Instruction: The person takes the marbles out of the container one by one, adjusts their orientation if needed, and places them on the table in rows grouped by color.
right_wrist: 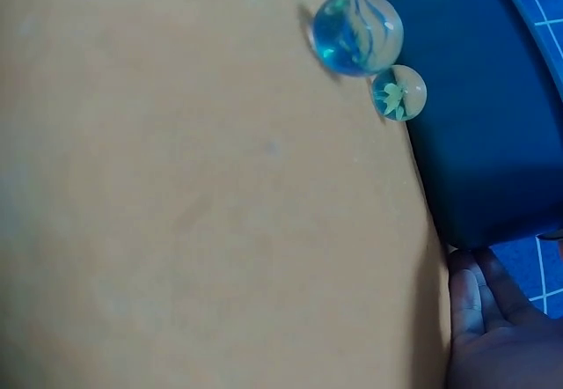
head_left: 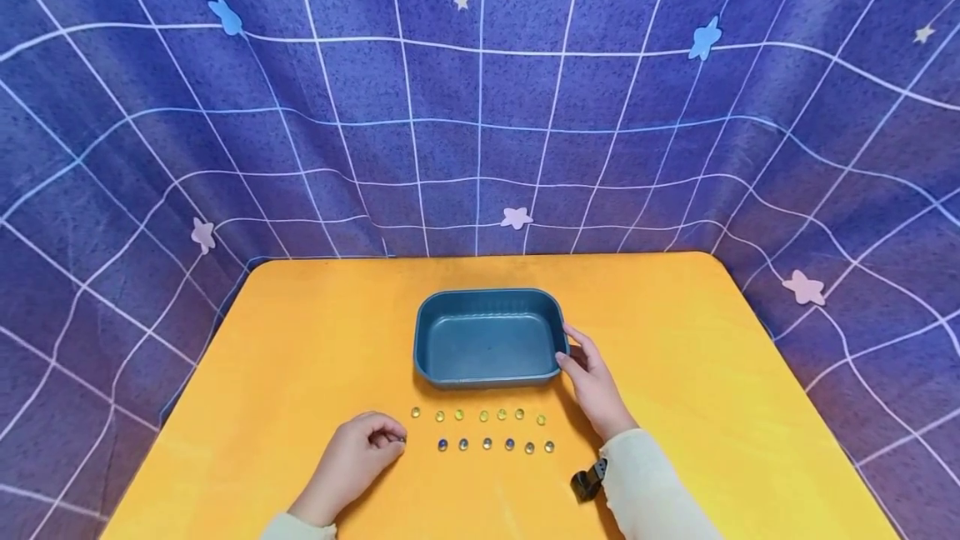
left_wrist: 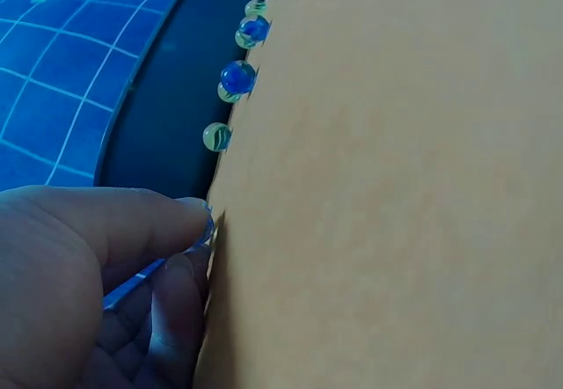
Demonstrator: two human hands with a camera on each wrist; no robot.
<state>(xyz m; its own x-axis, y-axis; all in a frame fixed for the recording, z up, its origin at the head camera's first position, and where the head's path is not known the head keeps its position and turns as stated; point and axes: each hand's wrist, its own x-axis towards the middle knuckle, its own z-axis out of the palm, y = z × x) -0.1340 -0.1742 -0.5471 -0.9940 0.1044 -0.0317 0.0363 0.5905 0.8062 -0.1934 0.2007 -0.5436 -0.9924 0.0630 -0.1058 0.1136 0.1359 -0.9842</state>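
Observation:
A deep blue rectangular tub [head_left: 491, 380] stands on the yellow table. My right hand [head_left: 596, 382] holds its right end, thumb at the rim and fingers along the outer wall; the right wrist view shows those fingers [right_wrist: 471, 305] against the tub's end. In front of the tub lie two rows of glass marbles: yellowish ones [head_left: 483, 416] behind, bluish and clear ones [head_left: 487, 443] nearer. At the left end of the near row my left hand [head_left: 356, 452] pinches a marble [left_wrist: 208, 228] between thumb and finger, mostly hidden by the fingertips, low at the tabletop.
The yellow tabletop [head_left: 315, 340] spreads out on both sides of the tub. A dark blue grid-and-star curtain [head_left: 480, 148] hangs behind the table and at both sides. On the right wrist sits a black strapped device [head_left: 587, 482].

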